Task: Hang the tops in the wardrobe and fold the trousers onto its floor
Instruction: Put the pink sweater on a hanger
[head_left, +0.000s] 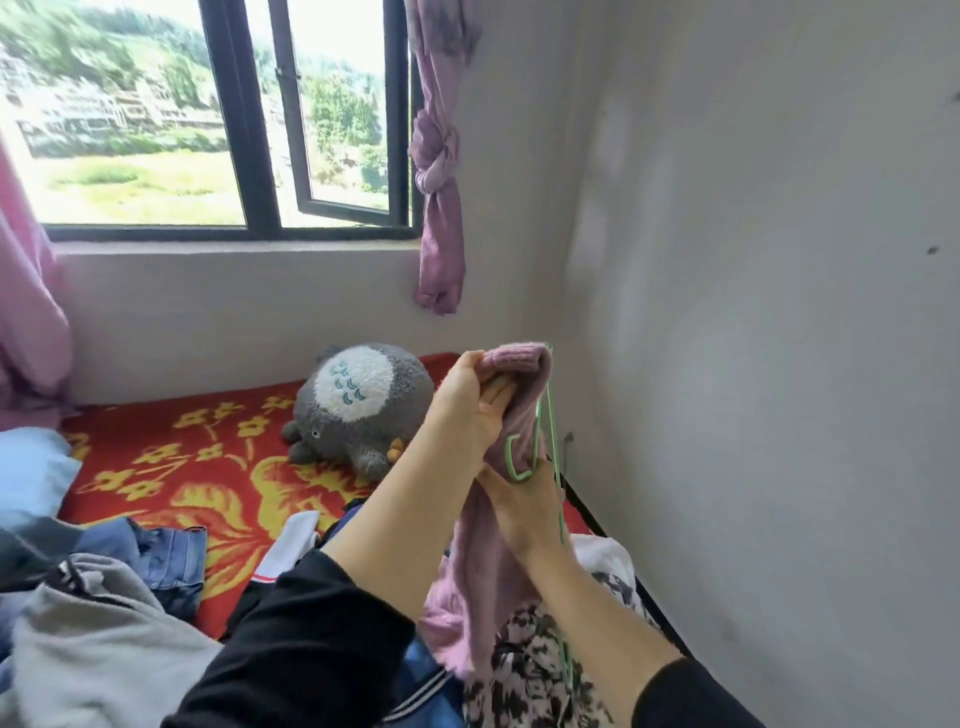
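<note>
Above the right hand (519, 506), whose fingers curl round the green hanger (519, 472) and knit, the left hand (470, 400) grips the top of the pink sweater (478, 587), which hangs below both hands.

No legible text anywhere.

My left sleeve (311, 639) is black and plain, its cuff ending partway up the forearm. My right sleeve (691, 699) matches: same black fabric. My left hand (467, 410) and right hand (524, 512) are bare.
</note>
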